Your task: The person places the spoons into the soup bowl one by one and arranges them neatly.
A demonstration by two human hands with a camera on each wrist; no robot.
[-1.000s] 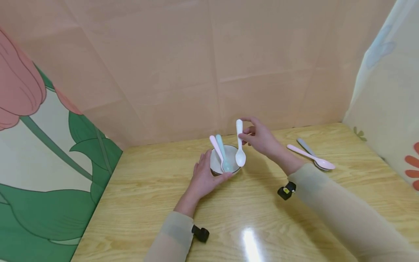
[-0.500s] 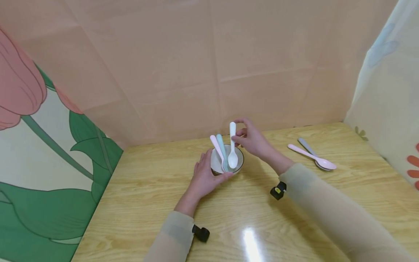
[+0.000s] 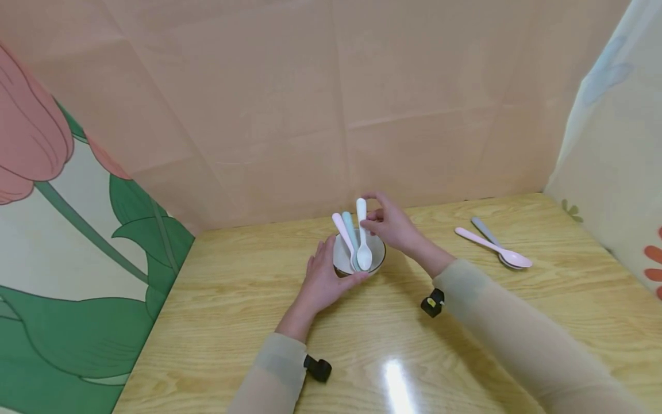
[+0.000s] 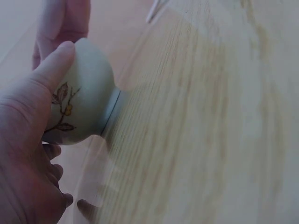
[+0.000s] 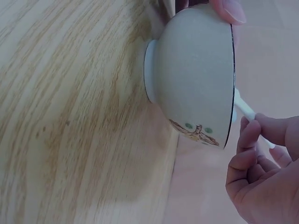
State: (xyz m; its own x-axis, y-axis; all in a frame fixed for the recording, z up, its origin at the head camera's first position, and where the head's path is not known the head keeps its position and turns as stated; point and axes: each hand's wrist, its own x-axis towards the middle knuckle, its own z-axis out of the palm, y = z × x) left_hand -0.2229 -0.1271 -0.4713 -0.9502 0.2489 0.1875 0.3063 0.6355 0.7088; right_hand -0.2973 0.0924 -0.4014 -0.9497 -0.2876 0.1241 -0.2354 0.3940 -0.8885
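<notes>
A white bowl (image 5: 196, 70) with a dark rim and a painted twig stands on the wooden table. My left hand (image 3: 322, 282) grips its near left side, with the thumb along the rim and the fingers around the wall. Inside lean a pink spoon (image 3: 342, 234) and a light blue spoon (image 3: 349, 225), handles up past the far rim. My right hand (image 3: 394, 229) pinches a white spoon (image 3: 364, 256) by its handle, its scoop down inside the bowl and partly over the blue one. Whether that scoop touches the bottom I cannot tell.
To the right on the table (image 3: 233, 305), a pink spoon (image 3: 483, 241) lies across a grey spoon (image 3: 484, 230). A peach-coloured sheet (image 3: 258, 115) rises behind the table's back edge. Patterned sheets stand at the left and right.
My right hand has moved left and lowered the white spoon from the bowl's right rim into the bowl. The left hand has stayed on the bowl.
</notes>
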